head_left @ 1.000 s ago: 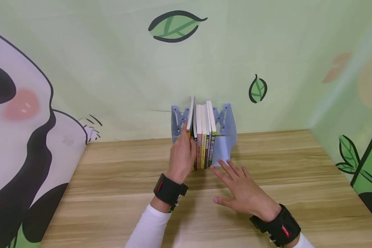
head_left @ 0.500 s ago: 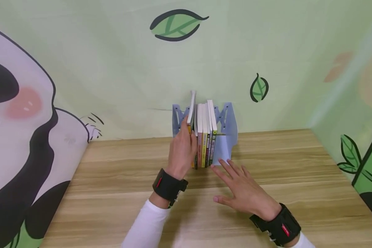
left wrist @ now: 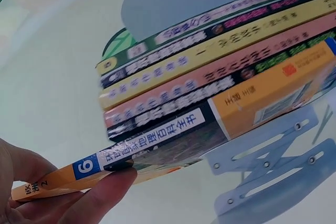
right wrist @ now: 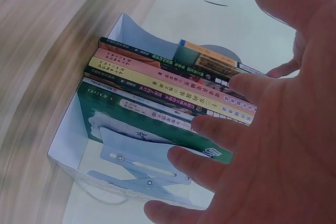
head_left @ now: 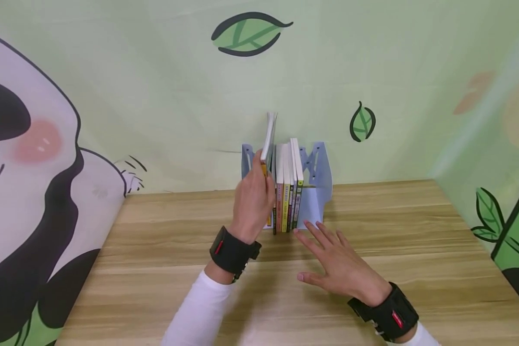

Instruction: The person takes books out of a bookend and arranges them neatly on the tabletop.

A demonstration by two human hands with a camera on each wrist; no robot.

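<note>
My left hand [head_left: 254, 204] pinches the top of an orange-spined book [left wrist: 157, 145] between thumb and fingers. This book stands higher than the row beside it, at the left end. Several thinner books [head_left: 287, 192] with pink, yellow and dark spines stand upright to its right in a blue metal bookend [head_left: 311, 206]. Spread and straight, the fingers of my right hand [head_left: 346, 264] hover over the table in front of the bookend's right part, holding nothing. A green-covered book [right wrist: 142, 124] is the outermost on the right side of the row.
The bookend's perforated crossed arms [left wrist: 268, 163] show beside the orange-spined book in the left wrist view. The wooden table [head_left: 164, 240] reaches back to a pale green backdrop [head_left: 155, 96] printed with leaves and a panda.
My left hand has risen a little, and the orange-spined book has come up with it above the other books. The right hand has stayed in place.
</note>
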